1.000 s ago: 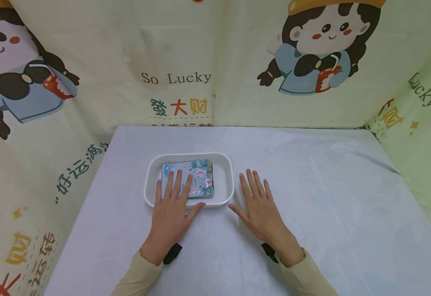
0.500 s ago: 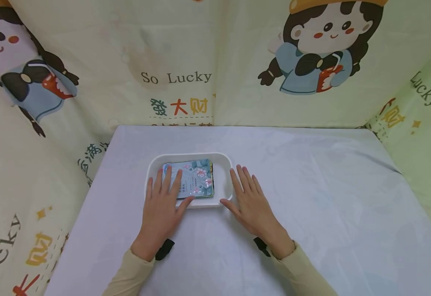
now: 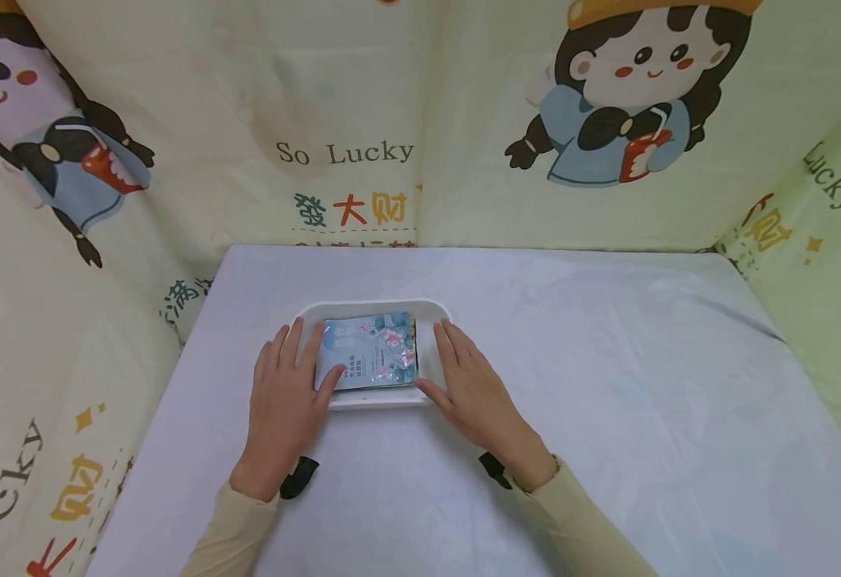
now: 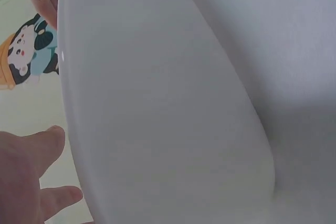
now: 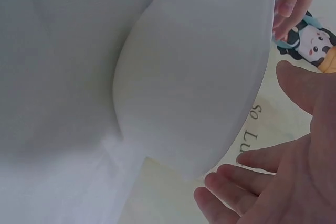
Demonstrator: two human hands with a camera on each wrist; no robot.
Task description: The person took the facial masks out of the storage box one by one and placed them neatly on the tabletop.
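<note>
In the head view, a white tray (image 3: 377, 305) with rounded corners stands left of the table's middle. Inside it lies a stack of flat, glossy packets, the top packet (image 3: 377, 353) pale blue with pink flowers and printing. My left hand (image 3: 281, 405) is over the tray's left end, fingers straight and thumb spread towards the packets. Over the right end is my right hand (image 3: 479, 397), its fingers likewise extended. Both wrist views show the tray's outer wall (image 4: 157, 103) close up, with fingers near its rim. Whether they touch the tray is unclear.
A white cloth covers the table (image 3: 644, 385). Printed cream curtains (image 3: 478, 216) with cartoon figures and lettering hang behind it and along both sides. A black strap (image 3: 299, 478) is on each wrist, beside beige sleeves (image 3: 228, 529).
My left hand has moved left off the packets to the tray's left end. My right hand has moved left from beside the tray to over its right end.
</note>
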